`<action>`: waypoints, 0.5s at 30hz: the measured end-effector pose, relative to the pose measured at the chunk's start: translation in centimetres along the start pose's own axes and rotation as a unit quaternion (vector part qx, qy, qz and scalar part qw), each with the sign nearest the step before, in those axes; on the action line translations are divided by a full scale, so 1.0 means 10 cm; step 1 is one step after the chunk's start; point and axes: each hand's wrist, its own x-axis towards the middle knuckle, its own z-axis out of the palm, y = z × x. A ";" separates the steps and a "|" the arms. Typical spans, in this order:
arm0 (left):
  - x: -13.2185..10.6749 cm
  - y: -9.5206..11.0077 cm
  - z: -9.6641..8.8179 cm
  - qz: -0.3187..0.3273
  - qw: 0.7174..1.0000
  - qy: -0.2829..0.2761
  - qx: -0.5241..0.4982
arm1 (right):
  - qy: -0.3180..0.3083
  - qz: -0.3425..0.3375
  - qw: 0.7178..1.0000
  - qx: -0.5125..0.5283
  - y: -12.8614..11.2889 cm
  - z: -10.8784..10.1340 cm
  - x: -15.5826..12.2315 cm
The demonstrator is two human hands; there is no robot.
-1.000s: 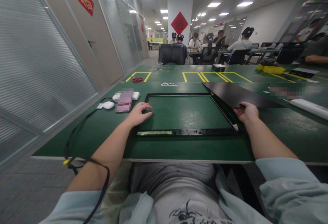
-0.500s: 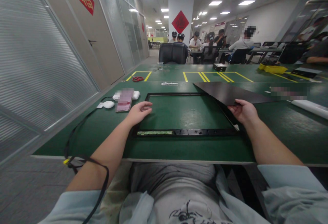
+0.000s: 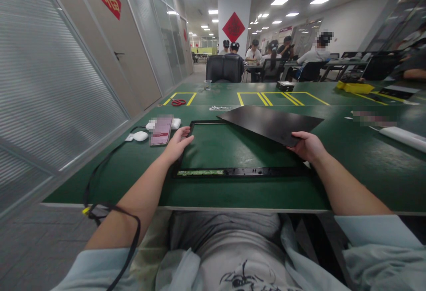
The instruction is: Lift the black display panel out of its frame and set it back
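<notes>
A thin black flat panel (image 3: 269, 122) is pinched at its near right corner by my right hand (image 3: 308, 147), thumb on top. The panel hangs tilted over the far right part of a black rectangular frame (image 3: 266, 172) that lies flat on the green table. Along the frame's near bar runs a green circuit strip (image 3: 200, 173). My left hand (image 3: 179, 143) is by the frame's left side, its fingers apart and holding nothing; whether it touches the frame I cannot tell.
Left of the frame lie a phone (image 3: 161, 130), a white mouse-shaped item (image 3: 140, 136) and a black cable (image 3: 100, 171). Red scissors (image 3: 179, 102), a clear cup (image 3: 207, 85) and a yellow tray (image 3: 355, 88) are farther back. A white roll (image 3: 404, 139) lies at right.
My right hand has carried the black panel to the left, further over the frame. My left hand has shifted slightly left and its fingers have moved apart a little.
</notes>
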 end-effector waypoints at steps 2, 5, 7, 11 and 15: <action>-0.01 0.01 0.00 0.002 1.000 0.002 0.002 | 0.007 0.002 1.000 0.005 0.01 0.02 -0.01; -0.01 0.02 0.01 0.004 1.000 0.003 0.008 | 0.012 0.007 1.000 0.013 0.01 0.04 -0.03; -0.01 0.03 0.00 0.003 1.000 0.001 0.010 | 0.015 0.013 1.000 0.012 0.01 0.04 -0.04; 0.00 0.04 0.00 -0.012 1.000 -0.005 0.003 | 0.025 0.029 0.999 0.024 0.00 0.07 -0.08; 0.01 0.02 -0.01 -0.035 0.999 -0.015 -0.002 | 0.049 -0.008 0.997 0.053 0.00 0.08 -0.11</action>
